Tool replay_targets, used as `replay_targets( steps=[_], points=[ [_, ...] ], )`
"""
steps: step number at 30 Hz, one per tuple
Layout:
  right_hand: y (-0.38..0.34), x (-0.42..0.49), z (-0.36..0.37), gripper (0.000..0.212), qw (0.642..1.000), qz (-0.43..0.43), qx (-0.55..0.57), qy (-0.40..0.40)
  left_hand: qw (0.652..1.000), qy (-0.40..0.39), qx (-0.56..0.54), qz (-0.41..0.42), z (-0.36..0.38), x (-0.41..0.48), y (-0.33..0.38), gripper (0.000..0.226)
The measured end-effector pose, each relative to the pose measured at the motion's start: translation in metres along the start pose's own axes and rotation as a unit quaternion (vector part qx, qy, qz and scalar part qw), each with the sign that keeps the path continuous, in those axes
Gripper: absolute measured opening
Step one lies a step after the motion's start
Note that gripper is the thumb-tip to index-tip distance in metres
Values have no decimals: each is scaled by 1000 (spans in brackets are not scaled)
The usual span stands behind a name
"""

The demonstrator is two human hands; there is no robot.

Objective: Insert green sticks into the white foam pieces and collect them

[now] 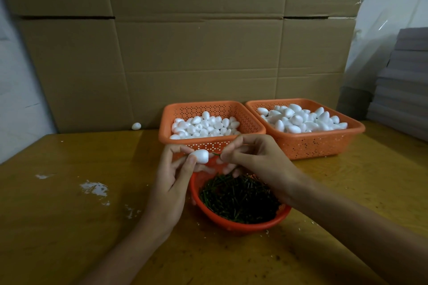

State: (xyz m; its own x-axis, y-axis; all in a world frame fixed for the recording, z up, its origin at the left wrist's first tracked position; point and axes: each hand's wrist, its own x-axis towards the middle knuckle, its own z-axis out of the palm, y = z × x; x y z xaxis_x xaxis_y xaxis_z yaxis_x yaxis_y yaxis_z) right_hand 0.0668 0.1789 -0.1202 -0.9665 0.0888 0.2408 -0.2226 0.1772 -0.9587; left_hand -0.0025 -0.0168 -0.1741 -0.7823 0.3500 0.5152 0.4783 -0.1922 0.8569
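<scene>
The left hand (172, 176) is clamping its fingers on a foam piece (201, 156) above a bowl (231, 225) of sticks (238, 196). The right hand (252, 157) is pinching a green stick (216, 154) just beside the foam's tip. Two foam-filled baskets (165, 122) are sitting behind.

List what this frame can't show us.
Head view: whether the green stick has entered the foam piece; too small, mostly covered by the right hand.
Head view: far rim of the bowl, behind the left hand and right hand.
Head view: whether pieces in the left basket and right basket carry sticks; too small.
Head view: grey stack, cut off by the right edge.
</scene>
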Motion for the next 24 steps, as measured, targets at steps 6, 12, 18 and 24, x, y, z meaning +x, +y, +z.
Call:
replay_targets(
  steps=[6, 12, 18, 24],
  points=[
    [0, -1, 1, 10, 999, -20, -35, -32, 1000, -2, 0, 22, 1, 0, 1, 13],
    [1, -1, 5, 15, 996, -44, -65, -46, 998, -26, 13, 46, 2, -2, 4, 10],
    [6, -3, 6, 26, 997, -30, -11, -69, 995, -30, 45, 84, 4, -3, 10, 15],
    [9, -1, 4, 26, 995, -26, -35, -88, 993, -20, 59, 103, 9, -6, 14, 21]
  ],
)
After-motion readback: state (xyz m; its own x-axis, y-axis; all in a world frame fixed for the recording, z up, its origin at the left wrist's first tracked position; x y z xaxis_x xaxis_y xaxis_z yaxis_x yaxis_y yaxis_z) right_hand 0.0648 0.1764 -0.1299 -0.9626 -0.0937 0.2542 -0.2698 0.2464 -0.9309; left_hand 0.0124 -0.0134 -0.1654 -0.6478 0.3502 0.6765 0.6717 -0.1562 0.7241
